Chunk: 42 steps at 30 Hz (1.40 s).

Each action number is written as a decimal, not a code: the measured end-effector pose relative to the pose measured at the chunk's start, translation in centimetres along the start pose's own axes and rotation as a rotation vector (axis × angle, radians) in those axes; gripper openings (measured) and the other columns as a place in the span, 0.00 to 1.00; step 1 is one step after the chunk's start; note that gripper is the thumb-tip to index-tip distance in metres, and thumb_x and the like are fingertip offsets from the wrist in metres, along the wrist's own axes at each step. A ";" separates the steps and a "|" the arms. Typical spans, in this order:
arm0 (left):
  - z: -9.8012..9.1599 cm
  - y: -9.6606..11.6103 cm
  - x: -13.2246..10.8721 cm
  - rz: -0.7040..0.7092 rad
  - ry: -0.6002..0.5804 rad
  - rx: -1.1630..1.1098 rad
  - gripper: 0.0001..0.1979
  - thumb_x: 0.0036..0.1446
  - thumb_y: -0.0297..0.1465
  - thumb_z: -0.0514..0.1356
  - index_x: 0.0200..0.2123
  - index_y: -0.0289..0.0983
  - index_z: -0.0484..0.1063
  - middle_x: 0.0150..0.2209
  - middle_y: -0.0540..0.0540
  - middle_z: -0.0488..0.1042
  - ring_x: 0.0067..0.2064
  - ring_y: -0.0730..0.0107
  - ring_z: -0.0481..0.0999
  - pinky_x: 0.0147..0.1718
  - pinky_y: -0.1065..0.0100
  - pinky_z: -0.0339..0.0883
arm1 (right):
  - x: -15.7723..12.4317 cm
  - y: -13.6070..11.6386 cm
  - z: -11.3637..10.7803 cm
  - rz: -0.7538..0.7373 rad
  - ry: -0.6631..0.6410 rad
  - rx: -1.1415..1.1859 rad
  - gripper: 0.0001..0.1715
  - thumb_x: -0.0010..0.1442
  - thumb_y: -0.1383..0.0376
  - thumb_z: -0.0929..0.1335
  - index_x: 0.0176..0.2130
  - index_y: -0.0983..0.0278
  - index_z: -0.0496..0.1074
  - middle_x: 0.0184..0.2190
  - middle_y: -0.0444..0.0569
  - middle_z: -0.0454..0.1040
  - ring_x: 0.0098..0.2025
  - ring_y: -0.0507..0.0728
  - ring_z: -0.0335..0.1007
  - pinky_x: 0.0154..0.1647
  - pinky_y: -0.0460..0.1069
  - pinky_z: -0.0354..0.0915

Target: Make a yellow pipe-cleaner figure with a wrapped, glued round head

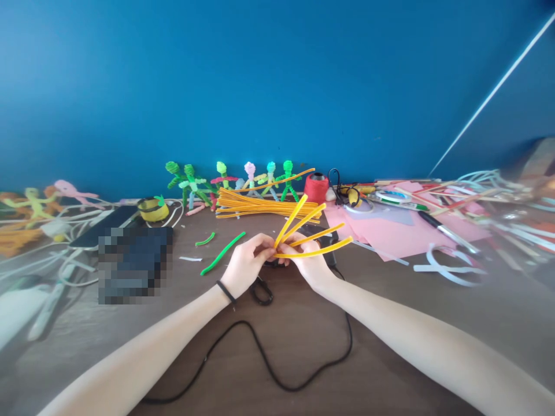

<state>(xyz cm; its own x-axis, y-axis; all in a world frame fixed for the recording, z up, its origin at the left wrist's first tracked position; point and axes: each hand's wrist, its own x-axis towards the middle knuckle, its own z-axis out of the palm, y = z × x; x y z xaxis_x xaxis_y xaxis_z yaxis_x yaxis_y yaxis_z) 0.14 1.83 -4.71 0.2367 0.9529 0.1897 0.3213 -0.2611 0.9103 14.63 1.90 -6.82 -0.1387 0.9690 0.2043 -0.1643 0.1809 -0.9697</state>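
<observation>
Several yellow-orange pipe cleaners [307,218] fan out to the upper right from where my two hands meet, above the middle of the table. My left hand [249,257] pinches their gathered ends between thumb and fingers. Close against it, my right hand [309,260] is closed on the same strips, its fingertips partly hidden behind them. Behind my hands lies a bundle of orange pipe cleaners [260,205]. Left of my left hand are a long green pipe cleaner piece [223,253] and a shorter green piece [205,239].
Pipe-cleaner figures [189,179] stand along the blue wall, beside a red thread spool [316,188]. A black cable [271,370] curves across the front. Pink paper [392,242] and a marker [448,232] lie right; a blurred dark object [141,260] and white cables [65,268] lie left.
</observation>
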 end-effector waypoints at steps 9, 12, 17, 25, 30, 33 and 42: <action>0.0 -0.6 0.2 -0.015 -0.017 -0.103 0.06 0.49 0.32 0.57 0.30 0.36 0.65 0.27 0.51 0.72 0.29 0.71 0.73 0.33 0.69 0.68 | 0.1 -0.1 0.1 0.009 0.005 0.029 0.12 0.47 0.59 0.69 0.28 0.65 0.68 0.22 0.43 0.70 0.22 0.50 0.68 0.24 0.46 0.66; 0.0 -0.6 0.3 -0.048 -0.003 -0.173 0.08 0.46 0.32 0.59 0.29 0.36 0.64 0.25 0.52 0.71 0.28 0.72 0.73 0.32 0.69 0.68 | 0.0 -0.2 0.2 -0.006 -0.016 0.056 0.12 0.46 0.59 0.70 0.28 0.65 0.68 0.22 0.42 0.70 0.23 0.50 0.68 0.26 0.48 0.68; 0.1 -0.3 0.4 -0.125 0.068 -0.235 0.09 0.40 0.33 0.63 0.25 0.35 0.68 0.22 0.51 0.71 0.26 0.72 0.72 0.29 0.69 0.69 | -0.4 -0.6 0.1 -0.055 -0.044 -0.073 0.08 0.50 0.61 0.68 0.27 0.64 0.68 0.23 0.44 0.70 0.27 0.52 0.69 0.28 0.48 0.67; 0.2 0.2 0.2 -0.289 0.102 -0.437 0.12 0.36 0.32 0.66 0.27 0.32 0.74 0.24 0.47 0.76 0.28 0.68 0.74 0.33 0.66 0.69 | -0.6 -0.4 -0.1 -0.186 -0.093 -0.214 0.04 0.52 0.65 0.67 0.29 0.64 0.70 0.29 0.46 0.70 0.33 0.53 0.68 0.34 0.48 0.65; 0.0 1.0 0.0 -0.320 0.078 -0.421 0.10 0.37 0.28 0.65 0.27 0.32 0.77 0.27 0.47 0.77 0.30 0.69 0.74 0.35 0.67 0.68 | -0.6 -0.2 -0.2 -0.312 -0.108 -0.309 0.04 0.53 0.67 0.66 0.30 0.63 0.72 0.32 0.47 0.69 0.36 0.53 0.68 0.39 0.49 0.65; 0.0 0.7 0.1 -0.316 0.063 -0.449 0.12 0.37 0.30 0.66 0.29 0.31 0.77 0.27 0.45 0.77 0.30 0.68 0.74 0.36 0.66 0.68 | -0.5 -0.2 -0.1 -0.289 -0.076 -0.305 0.04 0.53 0.66 0.66 0.30 0.63 0.71 0.31 0.47 0.71 0.36 0.54 0.69 0.39 0.50 0.65; 0.1 -0.5 0.4 -0.293 0.043 -0.546 0.12 0.39 0.31 0.65 0.29 0.31 0.74 0.28 0.46 0.76 0.28 0.72 0.74 0.35 0.68 0.70 | -0.2 0.1 0.2 -0.134 -0.004 -0.098 0.07 0.51 0.61 0.67 0.30 0.63 0.67 0.28 0.45 0.71 0.29 0.53 0.69 0.33 0.50 0.68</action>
<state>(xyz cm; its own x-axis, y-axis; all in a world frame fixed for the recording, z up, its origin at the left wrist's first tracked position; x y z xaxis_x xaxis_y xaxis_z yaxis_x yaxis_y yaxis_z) 0.16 2.32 -5.10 0.1690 0.9813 -0.0923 -0.1512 0.1184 0.9814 14.45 1.68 -6.91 -0.1262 0.9345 0.3329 -0.0850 0.3242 -0.9422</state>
